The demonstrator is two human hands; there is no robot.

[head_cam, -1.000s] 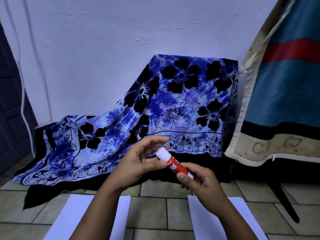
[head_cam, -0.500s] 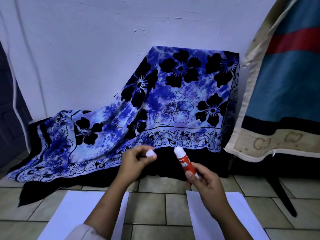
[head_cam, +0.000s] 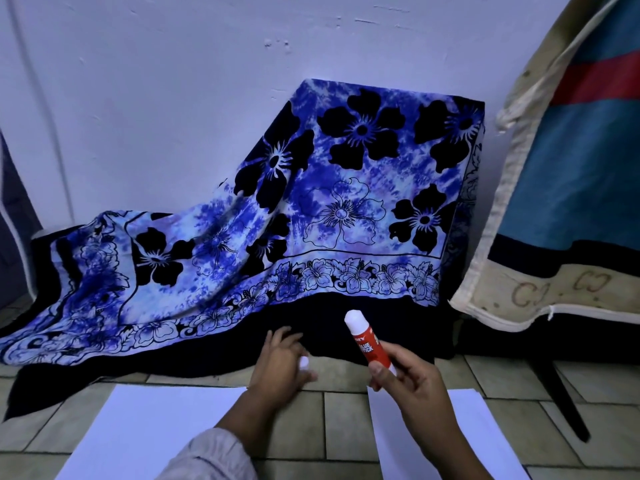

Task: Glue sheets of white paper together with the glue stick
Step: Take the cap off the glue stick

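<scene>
Your right hand (head_cam: 412, 386) grips the uncapped glue stick (head_cam: 367, 341), tip raised, above the right paper sheet (head_cam: 478, 441). Your left hand (head_cam: 280, 365) pinches the white cap (head_cam: 304, 362) low over the tiled floor (head_cam: 343, 417), beside the left sheet (head_cam: 149, 431).

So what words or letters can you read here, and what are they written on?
"GLUE STICK": white letters on the red plastic glue stick held in the right hand; the first letter is partly cut off.
A short word above it on the same tube: too blurred to read.
"CJ" "CJ": two faint reddish marks, roughly that, on the cream border of the hanging blue cloth.
No other writing shows.
</scene>
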